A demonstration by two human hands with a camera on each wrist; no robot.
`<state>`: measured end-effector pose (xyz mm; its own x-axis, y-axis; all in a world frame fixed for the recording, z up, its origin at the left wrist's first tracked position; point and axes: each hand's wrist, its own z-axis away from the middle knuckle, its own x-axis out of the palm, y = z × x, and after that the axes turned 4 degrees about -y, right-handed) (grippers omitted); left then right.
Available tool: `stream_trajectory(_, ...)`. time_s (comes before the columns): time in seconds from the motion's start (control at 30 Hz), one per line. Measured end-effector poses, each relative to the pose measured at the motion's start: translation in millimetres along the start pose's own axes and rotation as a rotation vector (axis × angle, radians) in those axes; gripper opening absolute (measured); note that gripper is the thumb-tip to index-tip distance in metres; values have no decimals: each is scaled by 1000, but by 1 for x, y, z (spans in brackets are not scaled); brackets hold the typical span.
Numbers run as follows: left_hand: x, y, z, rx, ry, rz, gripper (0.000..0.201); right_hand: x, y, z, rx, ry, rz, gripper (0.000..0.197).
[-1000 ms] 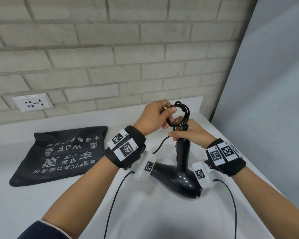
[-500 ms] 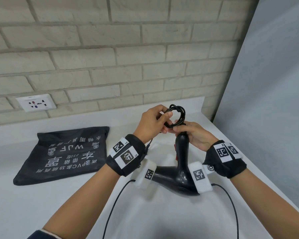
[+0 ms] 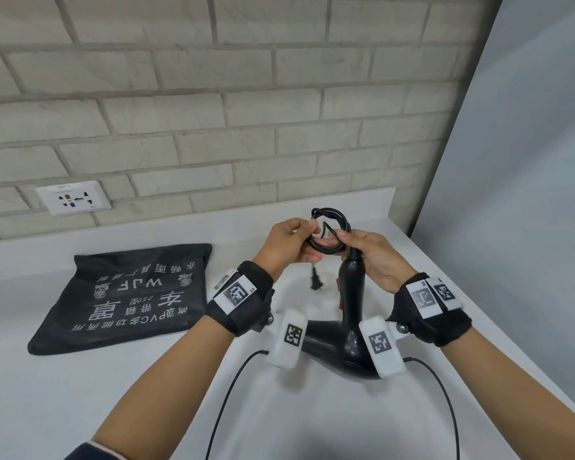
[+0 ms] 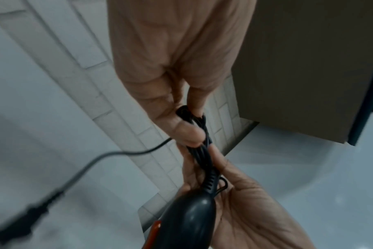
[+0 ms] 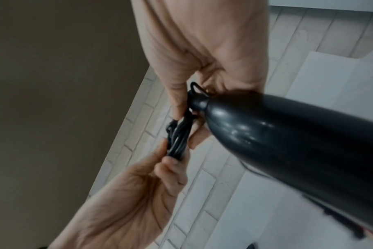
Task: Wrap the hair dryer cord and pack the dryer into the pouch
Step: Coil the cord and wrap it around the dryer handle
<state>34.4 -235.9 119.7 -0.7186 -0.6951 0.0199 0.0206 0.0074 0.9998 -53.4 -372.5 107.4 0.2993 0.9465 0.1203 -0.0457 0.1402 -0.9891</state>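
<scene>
While the left hand and right hand both pinch the coiled black rubber cord above the glossy black plastic hair dryer standing on the white worktop, any slackened pinch could let the springy loops burst open, the loose plug dragging them down.

Plain indoor counter (home-like): pale brick wall, wall socket

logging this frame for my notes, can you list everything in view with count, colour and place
hair dryer: 1, black, on the counter between the wrists, handle up
cord coil: 1, black, above the handle, held by both hands
plug: 1, black, hanging below the coil
pouch: 1, black with white print, flat on the counter, left
wall socket: 1, white, brick wall, left
counter: 1, white
left hand: pinches the coil
right hand: pinches the coil by the handle top
</scene>
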Motion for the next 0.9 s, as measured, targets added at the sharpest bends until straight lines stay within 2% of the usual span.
stream_trajectory(0.13, 2, -16, -9, -37, 104, -34, 24, 0, 3, -3, -22, 8, -15, 17)
stream_trajectory(0.23, 2, -22, -14, 21, 238, -143, 10, 0, 4, -5, -7, -6, -23, 19)
stream_trajectory(0.33, 3, -23, -13, 250, 327, -421, 23, 0, 5, -6, 14, -31, -52, 23)
stream_trajectory(0.43, 6, -28, -5, 539, 240, -777, 29, -1, 6, -7, 12, -35, -92, 25)
stream_trajectory(0.5, 5, -33, -2, 625, 186, -902, 30, 0, 7, -7, -1, -52, -114, 25)
stream_trajectory(0.57, 3, -33, -1, 661, 183, -928, 25, 1, 7, -6, -12, -58, -113, 24)
stream_trajectory(0.63, 1, -28, -2, 656, 191, -929, 16, 3, 9, -7, -46, -28, -54, 22)
stream_trajectory(0.7, 1, -22, 0, 594, 144, -934, 13, 5, 11, -8, -110, 24, 16, 21)
stream_trajectory(0.77, 2, -14, 2, 499, 71, -953, 16, 6, 14, -8, -157, 68, 51, 21)
stream_trajectory(0.9, 1, 7, 3, 320, 49, -989, 29, 10, 17, -6, -218, 98, 115, 18)
